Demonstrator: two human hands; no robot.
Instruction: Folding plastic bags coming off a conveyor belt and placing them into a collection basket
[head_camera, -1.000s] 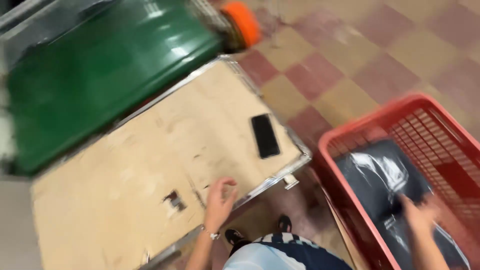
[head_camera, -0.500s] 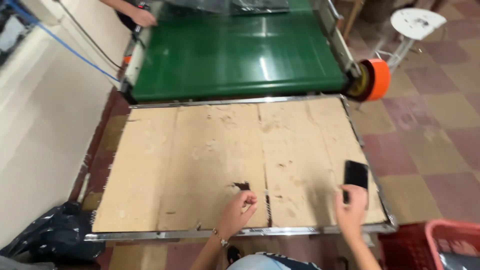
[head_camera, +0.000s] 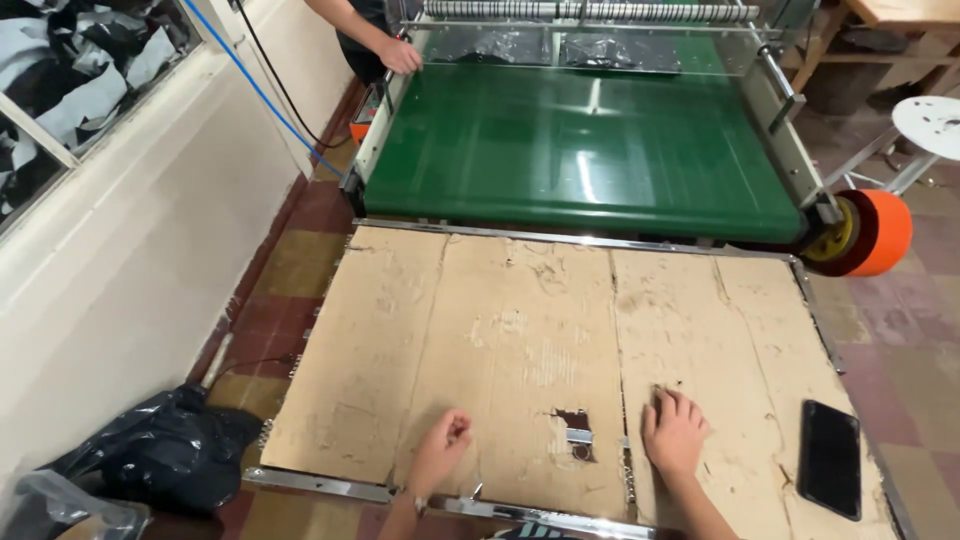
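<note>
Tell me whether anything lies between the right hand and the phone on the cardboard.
Nothing visible does. The right hand rests flat on the cardboard, and only bare cardboard lies between it and the phone to its right. The left hand is on the far side.

Your two arms come up from the bottom edge, and both are bare with no sleeves on them. Your left hand (head_camera: 442, 447) has no glove and no ring that shows. Right at your left wrist there is a small dark band, like a watch strap or bracelet. Your right hand (head_camera: 674, 435) is bare too, with nothing on the fingers or wrist.
</note>
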